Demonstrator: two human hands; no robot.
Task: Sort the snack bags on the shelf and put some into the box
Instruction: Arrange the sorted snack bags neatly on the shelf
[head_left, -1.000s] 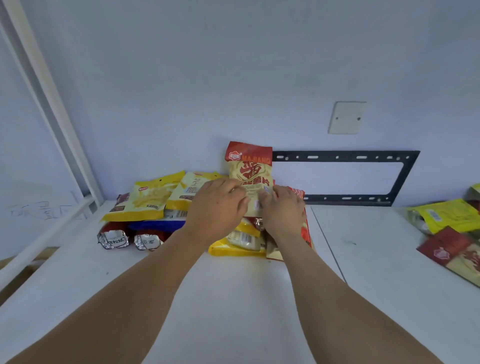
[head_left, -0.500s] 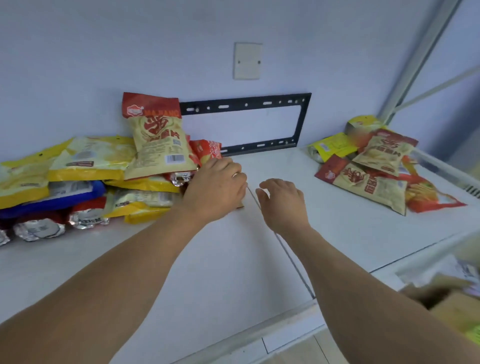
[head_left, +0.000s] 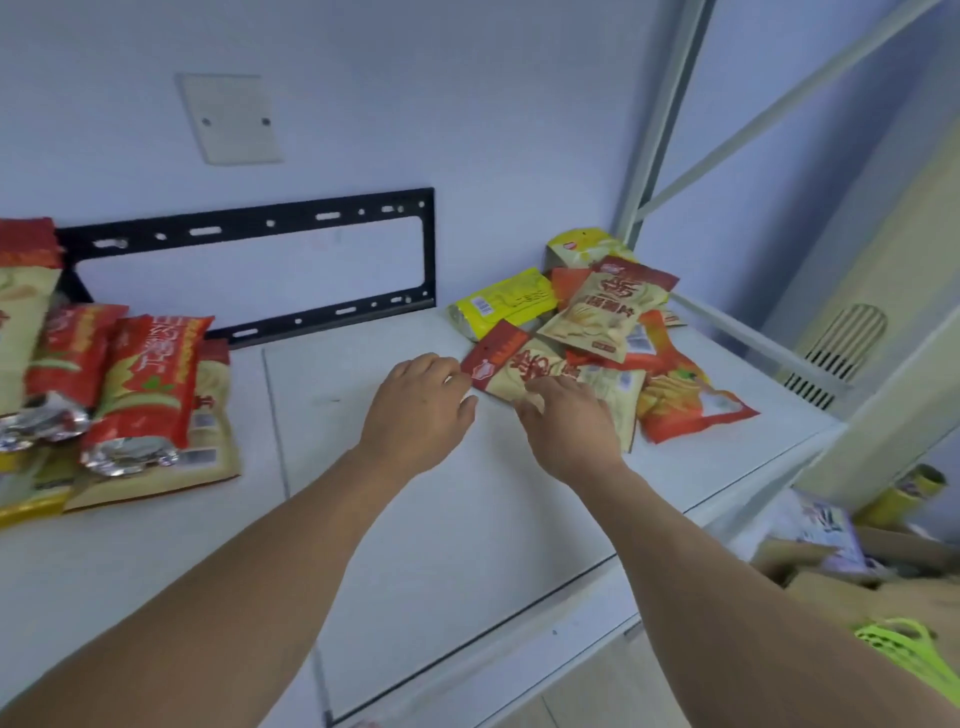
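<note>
A loose pile of snack bags lies at the right back of the white shelf (head_left: 467, 530): a yellow bag (head_left: 504, 301), a beige bag with a red top (head_left: 608, 312), an orange bag (head_left: 685, 400). Nearest me is a flat beige bag with a dark red header (head_left: 506, 361). My right hand (head_left: 566, 426) lies on its near edge, fingers spread and touching it. My left hand (head_left: 415, 405) hovers by the bag's left corner, fingers loosely curled, holding nothing. A sorted stack of red bags (head_left: 145, 384) sits at the left. An open cardboard box (head_left: 831, 582) stands below the shelf's right end.
A black metal bracket (head_left: 431, 249) hangs on the wall behind the shelf, with a blank wall plate (head_left: 228, 119) above it. The shelf's white upright and diagonal brace (head_left: 654, 130) close off the right side. A green plastic item (head_left: 898, 644) lies by the box.
Both hands let go of the upright bag at the left stack and moved right across the shelf to the loose pile. My view turned right with them.
</note>
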